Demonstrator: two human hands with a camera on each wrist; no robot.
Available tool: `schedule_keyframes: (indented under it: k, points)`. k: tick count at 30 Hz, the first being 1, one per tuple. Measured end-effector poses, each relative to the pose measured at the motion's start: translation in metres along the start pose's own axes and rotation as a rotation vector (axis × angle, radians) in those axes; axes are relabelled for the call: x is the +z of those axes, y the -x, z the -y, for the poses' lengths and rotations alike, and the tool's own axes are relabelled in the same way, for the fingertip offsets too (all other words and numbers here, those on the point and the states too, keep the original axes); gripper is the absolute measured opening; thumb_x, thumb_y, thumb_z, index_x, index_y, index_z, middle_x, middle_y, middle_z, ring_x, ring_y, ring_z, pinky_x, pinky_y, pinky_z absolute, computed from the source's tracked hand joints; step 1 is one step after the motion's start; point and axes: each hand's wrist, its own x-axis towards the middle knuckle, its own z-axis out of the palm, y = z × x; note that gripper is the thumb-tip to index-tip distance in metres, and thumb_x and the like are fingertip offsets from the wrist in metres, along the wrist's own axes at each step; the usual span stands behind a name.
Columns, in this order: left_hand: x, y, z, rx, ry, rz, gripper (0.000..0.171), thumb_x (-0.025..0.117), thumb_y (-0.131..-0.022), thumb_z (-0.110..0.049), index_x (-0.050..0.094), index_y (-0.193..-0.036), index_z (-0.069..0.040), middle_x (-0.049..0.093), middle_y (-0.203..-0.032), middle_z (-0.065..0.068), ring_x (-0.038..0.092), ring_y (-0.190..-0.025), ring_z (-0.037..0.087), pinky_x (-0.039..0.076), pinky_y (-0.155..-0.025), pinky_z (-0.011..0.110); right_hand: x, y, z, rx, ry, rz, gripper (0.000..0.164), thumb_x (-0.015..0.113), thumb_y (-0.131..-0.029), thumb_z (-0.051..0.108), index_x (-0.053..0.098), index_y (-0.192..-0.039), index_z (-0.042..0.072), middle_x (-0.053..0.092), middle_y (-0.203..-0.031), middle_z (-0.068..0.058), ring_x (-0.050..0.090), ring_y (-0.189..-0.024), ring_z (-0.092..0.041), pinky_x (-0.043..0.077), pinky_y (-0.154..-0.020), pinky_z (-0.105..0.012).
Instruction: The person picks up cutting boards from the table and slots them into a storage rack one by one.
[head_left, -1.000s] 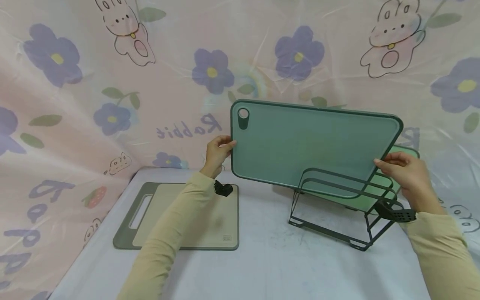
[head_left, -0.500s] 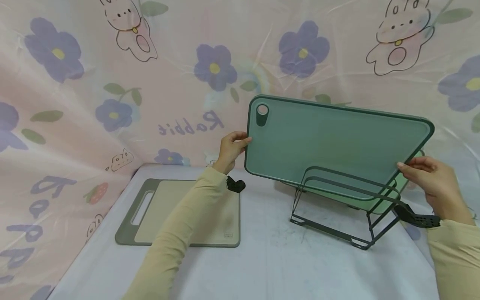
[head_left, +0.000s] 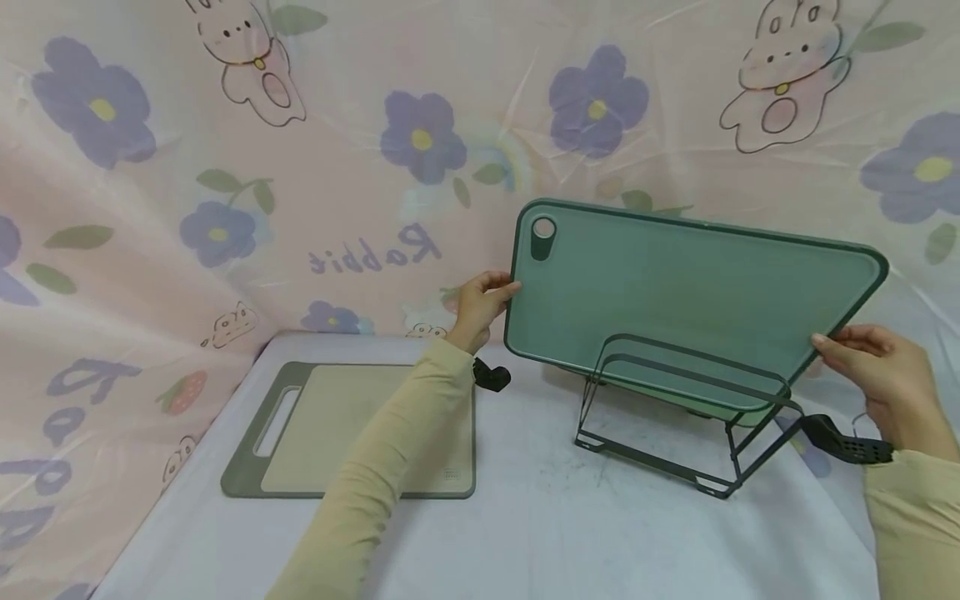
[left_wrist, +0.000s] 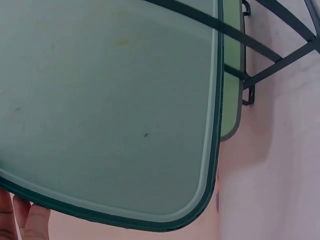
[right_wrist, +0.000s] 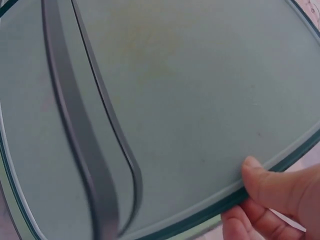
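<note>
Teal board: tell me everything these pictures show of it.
The teal board is a plastic-looking rounded rectangle with a darker rim, a hole near its upper left corner, faint yellowish stains and specks. Held roughly upright, it slopes down rightward in the head view, behind the front of the rack, before a light green board. The left hand pinches its left edge, the right hand its right; rack contact cannot be told.

A teal rectangular cutting board with rounded corners, a dark green rim and a round hole at its upper left stands raised on its long side, sloping down rightward, behind the front hoops of a black metal rack. Faint yellowish marks stain its face.
</note>
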Motion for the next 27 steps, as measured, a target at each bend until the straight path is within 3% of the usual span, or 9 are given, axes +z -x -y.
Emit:
schedule_keyframes:
  k: [10, 17, 22, 27]
  points:
    - [0.014, 0.007, 0.011, 0.000, -0.020, 0.043, 0.019, 0.075, -0.086, -0.006, 0.068, -0.102, 0.001, 0.059, -0.093, 0.004, 0.057, -0.078, 0.012, 0.051, -0.071, 0.025, -0.013, 0.005, -0.020, 0.041, -0.008, -0.028, 0.024, 0.068, -0.092, 0.020, 0.048, -0.100, 0.010, 0.052, -0.077, 0.017, 0.055, -0.066, 0.006, 0.043, -0.054, -0.009]
    - [0.021, 0.014, 0.018, -0.020, -0.058, 0.063, 0.019, 0.076, -0.085, -0.007, 0.068, -0.101, 0.000, 0.060, -0.093, 0.004, 0.058, -0.078, 0.011, 0.053, -0.078, 0.030, -0.016, 0.008, -0.036, 0.034, -0.243, -0.022, 0.023, 0.073, -0.087, 0.005, 0.051, -0.095, 0.006, 0.056, -0.072, 0.010, 0.056, -0.064, 0.000, 0.048, -0.055, -0.012]
    - [0.026, 0.014, 0.024, -0.023, -0.053, 0.066, 0.017, 0.076, -0.085, -0.007, 0.069, -0.100, -0.001, 0.061, -0.092, 0.003, 0.059, -0.077, 0.011, 0.052, -0.076, 0.029, -0.018, 0.008, -0.040, 0.066, -0.155, -0.040, 0.022, 0.069, -0.090, 0.009, 0.049, -0.097, 0.005, 0.055, -0.071, 0.013, 0.055, -0.063, 0.002, 0.047, -0.054, -0.011]
    - [0.028, 0.014, 0.030, -0.034, -0.047, 0.068, 0.020, 0.077, -0.084, -0.006, 0.070, -0.101, -0.001, 0.062, -0.093, 0.004, 0.060, -0.080, 0.012, 0.053, -0.077, 0.030, -0.021, 0.007, -0.047, 0.083, -0.162, -0.036, 0.022, 0.071, -0.089, 0.011, 0.051, -0.096, 0.009, 0.056, -0.071, 0.014, 0.056, -0.063, 0.002, 0.047, -0.054, -0.012]
